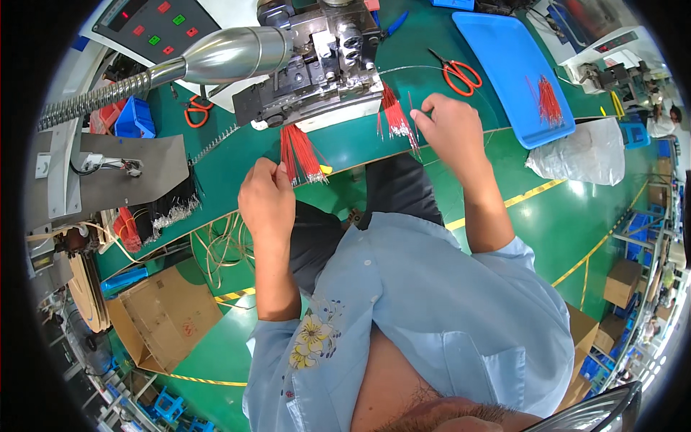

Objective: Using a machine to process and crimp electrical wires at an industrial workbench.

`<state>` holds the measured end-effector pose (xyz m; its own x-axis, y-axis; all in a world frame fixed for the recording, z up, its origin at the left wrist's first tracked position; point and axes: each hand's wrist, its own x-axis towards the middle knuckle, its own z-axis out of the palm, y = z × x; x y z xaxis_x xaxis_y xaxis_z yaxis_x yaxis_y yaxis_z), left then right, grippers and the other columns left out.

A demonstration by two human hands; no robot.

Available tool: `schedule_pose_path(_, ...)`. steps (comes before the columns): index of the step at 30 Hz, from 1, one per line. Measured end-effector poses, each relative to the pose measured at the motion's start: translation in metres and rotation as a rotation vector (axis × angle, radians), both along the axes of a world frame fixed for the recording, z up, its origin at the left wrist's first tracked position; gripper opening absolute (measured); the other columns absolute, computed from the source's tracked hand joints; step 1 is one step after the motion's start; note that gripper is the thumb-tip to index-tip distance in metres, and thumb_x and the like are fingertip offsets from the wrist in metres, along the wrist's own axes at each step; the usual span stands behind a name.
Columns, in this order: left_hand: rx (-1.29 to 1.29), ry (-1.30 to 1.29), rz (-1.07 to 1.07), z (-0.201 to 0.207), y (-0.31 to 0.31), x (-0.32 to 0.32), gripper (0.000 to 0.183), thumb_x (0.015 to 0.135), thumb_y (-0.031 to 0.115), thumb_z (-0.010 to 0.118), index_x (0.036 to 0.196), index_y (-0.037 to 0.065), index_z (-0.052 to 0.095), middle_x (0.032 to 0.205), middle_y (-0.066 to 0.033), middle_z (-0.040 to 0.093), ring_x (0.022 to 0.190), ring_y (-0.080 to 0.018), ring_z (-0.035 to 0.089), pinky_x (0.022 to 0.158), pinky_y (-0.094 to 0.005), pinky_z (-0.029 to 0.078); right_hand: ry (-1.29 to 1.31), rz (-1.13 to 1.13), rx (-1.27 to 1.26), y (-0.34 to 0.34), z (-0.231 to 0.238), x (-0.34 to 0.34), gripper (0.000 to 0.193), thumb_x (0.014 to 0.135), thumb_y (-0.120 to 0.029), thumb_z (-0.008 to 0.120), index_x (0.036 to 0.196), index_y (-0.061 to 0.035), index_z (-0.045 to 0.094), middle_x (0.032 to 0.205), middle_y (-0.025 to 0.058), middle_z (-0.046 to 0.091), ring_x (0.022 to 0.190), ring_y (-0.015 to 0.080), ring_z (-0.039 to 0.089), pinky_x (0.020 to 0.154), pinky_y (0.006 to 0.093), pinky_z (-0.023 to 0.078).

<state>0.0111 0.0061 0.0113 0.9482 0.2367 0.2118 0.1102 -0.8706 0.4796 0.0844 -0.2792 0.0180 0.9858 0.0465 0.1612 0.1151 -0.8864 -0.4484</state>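
Red wire bundle (299,153) pinched in left hand (268,198); second bundle (396,117) pinched in right hand (450,126). Crimping machine (317,65) just beyond; few finished wires (549,99) on blue tray (504,57), most left.

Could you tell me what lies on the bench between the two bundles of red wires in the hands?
Only bare green bench lies between the left bundle and right bundle, in the head view.
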Motion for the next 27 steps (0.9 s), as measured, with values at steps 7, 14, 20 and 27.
schedule_pose_path(7, -0.152, -0.024, 0.055, 0.0, 0.005, -0.012, 0.016, 0.088, 0.012, 0.067, 0.079, 0.002, 0.057, 0.066, -0.0101, 0.057, 0.058, -0.0254, 0.056, 0.057, -0.0379, 0.044, 0.015, -0.068, -0.094, 0.004, -0.011, 0.013, 0.013, 0.081, -0.018, 0.07, 0.082, -0.0056, 0.066, 0.078, 0.0168, 0.068, 0.077, 0.0367, 0.067, 0.069, 0.0462, 0.053)
schedule_pose_path(14, -0.631, -0.089, 0.052, -0.015, -0.004, -0.041, 0.019, 0.096, 0.018, 0.064, 0.088, 0.001, 0.061, 0.073, 0.0007, 0.057, 0.065, -0.0064, 0.048, 0.06, -0.021, 0.039, -0.042, -0.122, -0.178, 0.007, -0.009, 0.007, 0.012, 0.082, -0.017, 0.069, 0.084, -0.0056, 0.066, 0.081, 0.0157, 0.069, 0.078, 0.0367, 0.067, 0.069, 0.047, 0.052)
schedule_pose_path(20, -1.248, -0.005, -0.093, -0.017, -0.026, -0.054, 0.016, 0.096, 0.016, 0.063, 0.091, 0.002, 0.059, 0.073, -0.0007, 0.057, 0.065, -0.0063, 0.05, 0.06, -0.0215, 0.041, -0.015, -0.188, -0.17, 0.015, -0.015, 0.006, 0.012, 0.085, -0.017, 0.067, 0.085, -0.0053, 0.064, 0.08, 0.0151, 0.068, 0.078, 0.0374, 0.067, 0.068, 0.0483, 0.051)
schedule_pose_path(27, -1.487, 0.09, -0.228, -0.013, -0.046, -0.048, 0.017, 0.099, 0.017, 0.059, 0.093, 0.001, 0.058, 0.074, -0.0015, 0.057, 0.063, -0.0073, 0.05, 0.058, -0.0223, 0.042, -0.141, -0.053, -0.075, -0.003, -0.02, 0.005, 0.011, 0.088, -0.013, 0.064, 0.09, -0.0029, 0.059, 0.078, 0.0175, 0.066, 0.07, 0.0367, 0.064, 0.065, 0.0453, 0.049)
